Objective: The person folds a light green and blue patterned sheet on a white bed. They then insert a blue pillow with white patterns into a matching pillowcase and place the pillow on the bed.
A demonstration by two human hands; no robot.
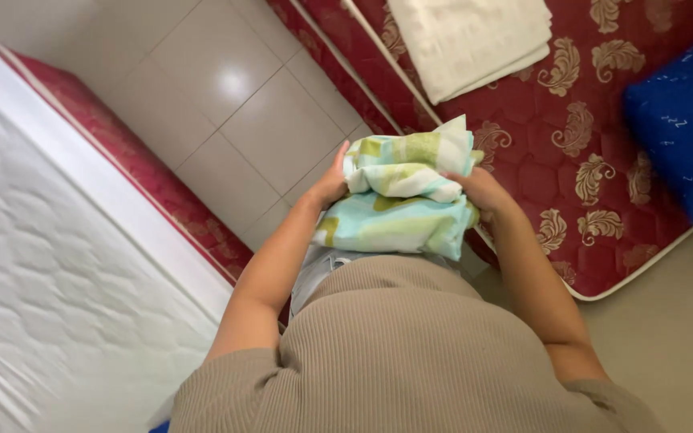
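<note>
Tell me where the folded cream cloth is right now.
In the head view, the folded cream cloth lies at the top edge on the red patterned mattress, beyond the striped bundle the hands hold, with the blue pillow to its right.

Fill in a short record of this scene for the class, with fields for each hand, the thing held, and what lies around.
left hand: grips the left edge of the bundled cloth
right hand: grips its right side
bundled cloth: pale blue, green and white, folded in a bunch, held in front of the body
red mattress: patterned, on the floor ahead
folded cream cloth: lies on it
blue cushion: on its right
white mattress: at left
</note>
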